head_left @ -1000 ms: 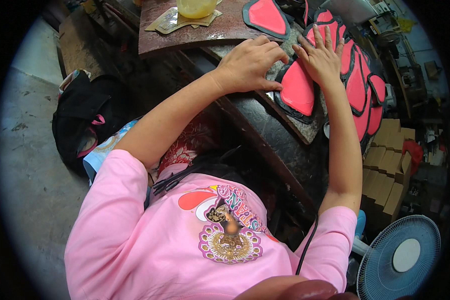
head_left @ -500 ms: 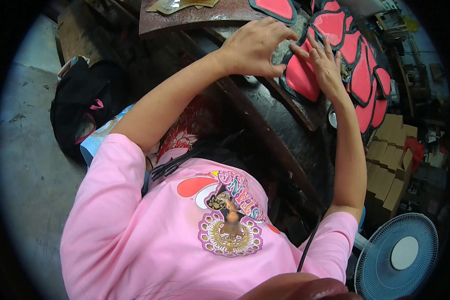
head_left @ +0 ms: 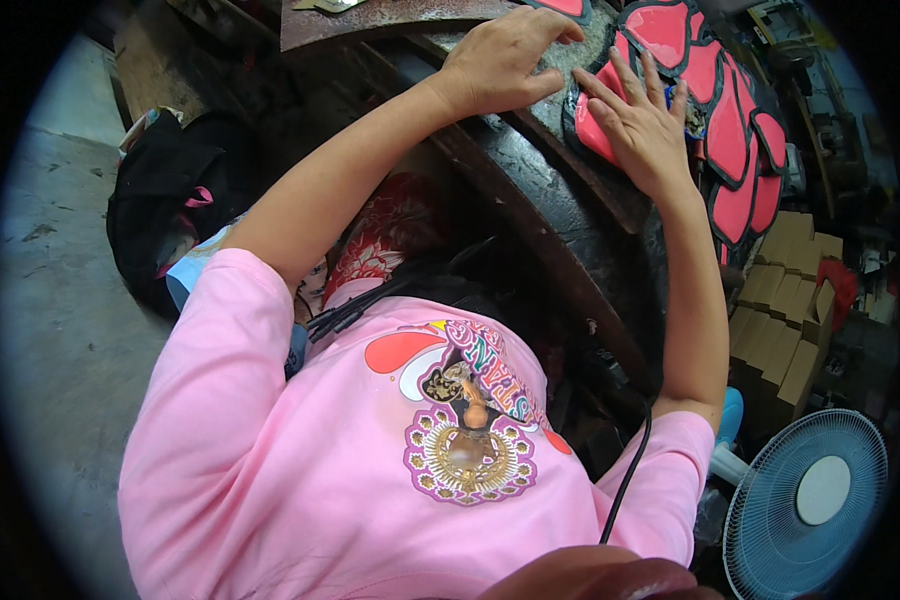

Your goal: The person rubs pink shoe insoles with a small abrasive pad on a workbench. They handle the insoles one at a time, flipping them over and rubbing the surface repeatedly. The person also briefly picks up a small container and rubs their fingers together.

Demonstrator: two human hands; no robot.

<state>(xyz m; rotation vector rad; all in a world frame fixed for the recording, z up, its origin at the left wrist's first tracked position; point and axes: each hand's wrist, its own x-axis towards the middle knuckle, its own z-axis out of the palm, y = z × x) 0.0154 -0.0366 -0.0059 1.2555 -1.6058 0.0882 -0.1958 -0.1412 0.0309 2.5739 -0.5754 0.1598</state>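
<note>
My right hand [head_left: 642,128] lies with fingers spread on a pink pad with a black border [head_left: 592,132], which it partly covers. To its left, my left hand [head_left: 500,68] is beside the same pad over the grey work surface [head_left: 560,100]. Its fingers are bent and its thumb stands apart from them, with nothing visible between. Another pink, black-edged pad [head_left: 567,6] shows at the top edge, beyond my left hand. Several more teardrop-shaped pink pads [head_left: 732,140] overlap one another to the right of my right hand.
A dark curved board [head_left: 390,18] with a yellowish flat piece [head_left: 328,5] is at the top. Stacked brown cartons [head_left: 775,320] stand at the right, above a blue fan [head_left: 810,500]. A black bag or cloth [head_left: 150,225] sits at the left. A black cable [head_left: 630,470] hangs near my right arm.
My left hand has shifted slightly up and left, away from my right hand, and the gap between them is wider. My right hand has moved slightly lower, its fingers more spread. The view has shifted slightly.
</note>
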